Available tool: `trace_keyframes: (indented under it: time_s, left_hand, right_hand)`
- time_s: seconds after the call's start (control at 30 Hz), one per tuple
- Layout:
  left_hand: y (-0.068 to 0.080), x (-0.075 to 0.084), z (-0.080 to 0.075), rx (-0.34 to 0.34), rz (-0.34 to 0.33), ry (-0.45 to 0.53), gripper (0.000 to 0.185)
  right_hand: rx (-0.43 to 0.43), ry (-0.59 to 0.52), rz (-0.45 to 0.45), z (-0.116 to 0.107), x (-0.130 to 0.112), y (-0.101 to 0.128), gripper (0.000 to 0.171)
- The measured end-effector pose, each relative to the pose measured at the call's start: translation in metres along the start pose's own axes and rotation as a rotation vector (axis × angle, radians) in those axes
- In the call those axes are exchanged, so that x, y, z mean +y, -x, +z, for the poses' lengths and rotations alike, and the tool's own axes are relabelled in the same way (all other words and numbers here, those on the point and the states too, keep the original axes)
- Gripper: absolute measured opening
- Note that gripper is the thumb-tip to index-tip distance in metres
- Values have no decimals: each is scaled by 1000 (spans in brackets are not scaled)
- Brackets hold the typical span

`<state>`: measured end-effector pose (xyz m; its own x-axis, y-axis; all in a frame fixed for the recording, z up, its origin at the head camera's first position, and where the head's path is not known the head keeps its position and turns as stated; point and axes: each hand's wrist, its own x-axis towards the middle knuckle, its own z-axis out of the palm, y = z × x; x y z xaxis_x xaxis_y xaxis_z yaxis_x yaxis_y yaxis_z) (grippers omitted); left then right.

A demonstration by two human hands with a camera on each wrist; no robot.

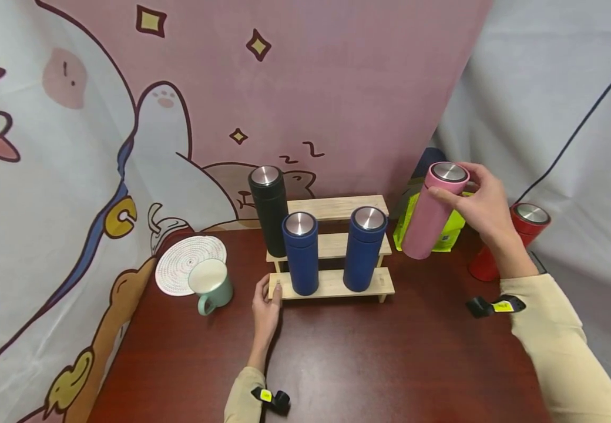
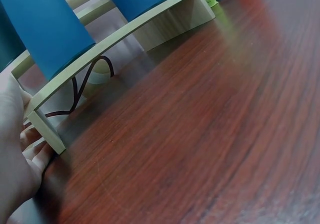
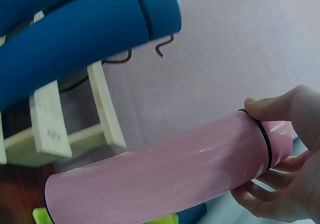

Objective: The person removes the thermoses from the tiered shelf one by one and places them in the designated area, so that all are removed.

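My right hand (image 1: 482, 202) grips a pink thermos (image 1: 427, 223) near its steel lid, thumb on one side and fingers on the other. The thermos hangs slightly tilted, to the right of a tiered wooden rack (image 1: 332, 285). At the rack's front left corner, my left hand (image 1: 266, 302) holds the end of the lowest step, with fingers around the leg in the left wrist view. Two blue thermoses, a left one (image 1: 302, 258) and a right one (image 1: 363, 252), stand on that lowest step. A black thermos (image 1: 271, 214) stands behind them on the middle step.
A mint-green mug (image 1: 218, 291) stands at the left, overlapping a round woven mat (image 1: 173, 270). Behind the pink thermos is a yellow-green package (image 1: 448, 232). A red thermos (image 1: 485, 261) stands at far right, partly hidden by my right arm. Printed fabric hangs behind the table (image 1: 379, 358).
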<state>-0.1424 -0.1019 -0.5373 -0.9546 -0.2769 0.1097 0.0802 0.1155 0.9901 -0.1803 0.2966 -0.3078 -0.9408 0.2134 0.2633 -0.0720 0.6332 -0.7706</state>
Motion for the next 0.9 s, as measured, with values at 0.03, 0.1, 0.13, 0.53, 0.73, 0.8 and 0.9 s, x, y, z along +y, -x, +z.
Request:
trace_keyframes:
  time_s: [0.03, 0.1, 0.13, 0.53, 0.73, 0.8, 0.9]
  left_hand:
    - [0, 0, 0, 1, 3, 6, 44]
    - [-1, -2, 0, 3, 2, 22, 45]
    - [-1, -2, 0, 3, 1, 28, 45]
    - [-1, -2, 0, 6, 5, 1, 44]
    - [-1, -2, 0, 3, -1, 15, 44]
    - [-1, -2, 0, 2, -3, 20, 44]
    - [-1, -2, 1, 0, -3, 23, 44]
  right_hand:
    - [7, 11, 8, -2, 3, 0, 78]
    - [19, 30, 23, -5, 10, 1, 78]
    - [28, 39, 23, -6, 14, 2, 77]
    - [50, 95, 58, -12, 54, 11, 80]
    - [52, 132, 77, -11, 67, 13, 81]
    - [61, 143, 84, -10, 71, 14, 79]
    - [70, 152, 104, -9, 76, 14, 80]
